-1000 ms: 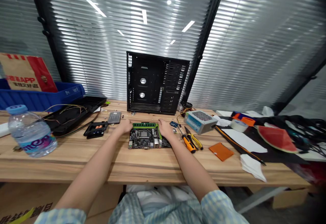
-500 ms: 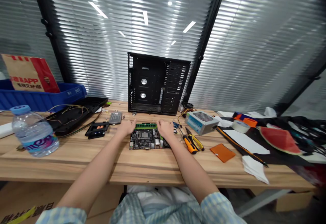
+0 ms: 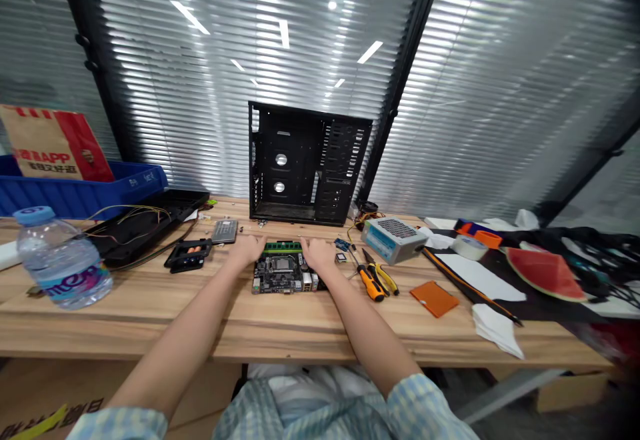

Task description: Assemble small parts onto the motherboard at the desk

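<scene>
Clock positions are read about the motherboard [image 3: 281, 280], with 12 o'clock away from the wearer. The board lies flat on the wooden table [image 3: 280, 330], in front of the wearer and between the two hands. A silver square [image 3: 281, 265] sits in its socket area; a green memory module [image 3: 284, 246] runs along the far edge.

Left hand [image 3: 250, 248]: at 10 o'clock, fingertips by the left end of the module. Right hand [image 3: 319, 253]: at 2 o'clock, fingers bent over the module's right end and covering part of the board. Whether either set of fingers grasps, presses or merely rests there, cannot tell; the tips are hidden or too small.

Surroundings: an open black computer case [image 3: 299, 173] stands upright at 12. Power supply [image 3: 393, 240] at 2. Orange-handled screwdriver [image 3: 371, 285] and yellow-handled pliers [image 3: 386, 280] lie side by side at 3, the screwdriver nearer the board. Orange plate [image 3: 434, 298] farther out, slightly past 3. Grey flat drive [image 3: 225, 231] at 10, near the left hand. Black bracket [image 3: 188, 255] between 9 and 10; water bottle [image 3: 65, 260] well apart at 9.
</scene>
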### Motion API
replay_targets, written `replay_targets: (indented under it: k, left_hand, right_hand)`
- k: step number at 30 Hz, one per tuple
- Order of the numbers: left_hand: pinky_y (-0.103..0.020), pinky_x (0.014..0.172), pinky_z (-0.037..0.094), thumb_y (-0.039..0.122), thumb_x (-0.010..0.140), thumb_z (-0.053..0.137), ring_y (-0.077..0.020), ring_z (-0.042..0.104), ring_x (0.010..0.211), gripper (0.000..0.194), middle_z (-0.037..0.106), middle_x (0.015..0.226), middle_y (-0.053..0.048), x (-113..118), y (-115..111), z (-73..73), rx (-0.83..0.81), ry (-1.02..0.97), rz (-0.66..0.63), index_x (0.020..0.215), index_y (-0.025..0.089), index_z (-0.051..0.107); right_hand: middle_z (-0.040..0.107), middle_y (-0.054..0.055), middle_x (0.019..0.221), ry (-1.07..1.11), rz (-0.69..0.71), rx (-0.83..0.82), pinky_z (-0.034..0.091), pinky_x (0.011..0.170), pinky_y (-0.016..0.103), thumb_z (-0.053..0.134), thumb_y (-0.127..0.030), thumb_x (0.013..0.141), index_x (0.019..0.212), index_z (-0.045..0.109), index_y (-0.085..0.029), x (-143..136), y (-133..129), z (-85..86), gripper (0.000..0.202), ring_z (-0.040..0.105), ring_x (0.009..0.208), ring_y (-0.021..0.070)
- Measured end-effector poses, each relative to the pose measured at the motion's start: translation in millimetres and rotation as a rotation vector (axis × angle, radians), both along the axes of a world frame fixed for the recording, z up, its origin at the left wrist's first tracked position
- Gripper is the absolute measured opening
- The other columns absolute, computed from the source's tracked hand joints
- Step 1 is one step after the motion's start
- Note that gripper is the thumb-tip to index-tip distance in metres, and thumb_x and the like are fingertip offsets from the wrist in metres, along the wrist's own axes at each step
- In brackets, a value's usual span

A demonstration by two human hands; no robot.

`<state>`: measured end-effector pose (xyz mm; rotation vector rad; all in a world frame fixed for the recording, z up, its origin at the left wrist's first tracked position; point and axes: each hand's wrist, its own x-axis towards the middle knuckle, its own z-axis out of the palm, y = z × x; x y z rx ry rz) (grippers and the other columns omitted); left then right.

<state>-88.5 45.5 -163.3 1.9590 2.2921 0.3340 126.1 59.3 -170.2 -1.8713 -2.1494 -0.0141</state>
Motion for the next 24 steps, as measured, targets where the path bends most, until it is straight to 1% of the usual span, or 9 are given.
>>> replay_targets:
  k: [3, 6, 8, 10, 13, 15, 19, 24]
  left_hand:
    - [-0.038, 0.088, 0.047, 0.062, 0.089, 0.021, -0.0336, 0.064, 0.105, 0.074, 0.069, 0.107, -0.025, 2, -3, 3.8, -0.007, -0.011, 0.055, 0.106, 0.007, 0.068]
    - [-0.045, 0.089, 0.046, 0.064, 0.088, 0.021, -0.038, 0.061, 0.109, 0.074, 0.066, 0.112, -0.026, 4, -8, 10.4, 0.032, -0.03, 0.11, 0.106, 0.008, 0.067]
    - [-0.046, 0.089, 0.046, 0.065, 0.087, 0.025, -0.0379, 0.061, 0.108, 0.07, 0.067, 0.111, -0.024, 5, -11, 15.8, 0.078, -0.044, 0.127, 0.105, 0.011, 0.066]
    - [-0.044, 0.088, 0.046, 0.067, 0.083, 0.035, -0.036, 0.063, 0.105, 0.064, 0.068, 0.108, -0.02, 5, -14, 20.8, 0.108, -0.048, 0.122, 0.103, 0.014, 0.066]
    - [-0.038, 0.085, 0.047, 0.067, 0.075, 0.05, -0.0312, 0.064, 0.1, 0.054, 0.07, 0.103, -0.013, 5, -15, 24.9, 0.136, -0.051, 0.049, 0.096, 0.02, 0.066]
    - [-0.035, 0.085, 0.046, 0.064, 0.073, 0.055, -0.0281, 0.064, 0.099, 0.047, 0.071, 0.1, -0.01, 5, -15, 24.7, 0.159, -0.033, -0.022, 0.092, 0.022, 0.066]
    - [-0.034, 0.085, 0.045, 0.062, 0.075, 0.055, -0.0267, 0.063, 0.1, 0.044, 0.071, 0.099, -0.009, 3, -13, 21.4, 0.179, 0.047, -0.086, 0.089, 0.022, 0.066]
    - [-0.033, 0.08, 0.044, 0.057, 0.08, 0.052, -0.0262, 0.063, 0.099, 0.039, 0.072, 0.096, -0.008, 1, -13, 21.7, 0.22, 0.073, -0.182, 0.082, 0.021, 0.066]
  right_hand:
    - [0.071, 0.022, 0.099, -0.003, -0.004, 0.029, 0.038, 0.091, 0.043, 0.027, -0.053, 0.097, 0.099, 0.072, -0.012, 0, -1, 0.8, 0.061, 0.067, 0.095, 0.0292]
    - [0.072, 0.019, 0.096, 0.001, 0.006, 0.088, 0.038, 0.089, 0.041, 0.03, -0.051, 0.097, 0.104, 0.067, -0.014, 1, -3, 2.4, 0.054, 0.068, 0.092, 0.0281]
    - [0.072, 0.017, 0.096, 0.005, 0.026, 0.107, 0.038, 0.088, 0.039, 0.031, -0.05, 0.097, 0.106, 0.065, -0.015, 2, -4, 4.2, 0.049, 0.067, 0.091, 0.0265]
    - [0.071, 0.015, 0.098, 0.003, 0.056, 0.123, 0.039, 0.086, 0.037, 0.032, -0.049, 0.097, 0.107, 0.064, -0.017, 5, -6, 5.8, 0.046, 0.067, 0.092, 0.025]
    - [0.07, 0.012, 0.104, -0.014, 0.118, 0.153, 0.039, 0.085, 0.036, 0.037, -0.048, 0.095, 0.108, 0.063, -0.02, 8, -7, 6.6, 0.04, 0.065, 0.093, 0.0248]
    - [0.068, 0.01, 0.109, -0.041, 0.153, 0.159, 0.039, 0.086, 0.036, 0.042, -0.045, 0.094, 0.108, 0.063, -0.021, 9, -7, 6.2, 0.035, 0.064, 0.096, 0.025]
    - [0.067, 0.01, 0.111, -0.105, 0.177, 0.139, 0.038, 0.088, 0.037, 0.045, -0.037, 0.092, 0.108, 0.064, -0.021, 12, -7, 5.6, 0.029, 0.064, 0.097, 0.0237]
    - [0.067, 0.008, 0.11, -0.136, 0.197, 0.137, 0.037, 0.089, 0.037, 0.042, -0.034, 0.093, 0.108, 0.064, -0.023, 15, -6, 5.1, 0.029, 0.063, 0.098, 0.0226]
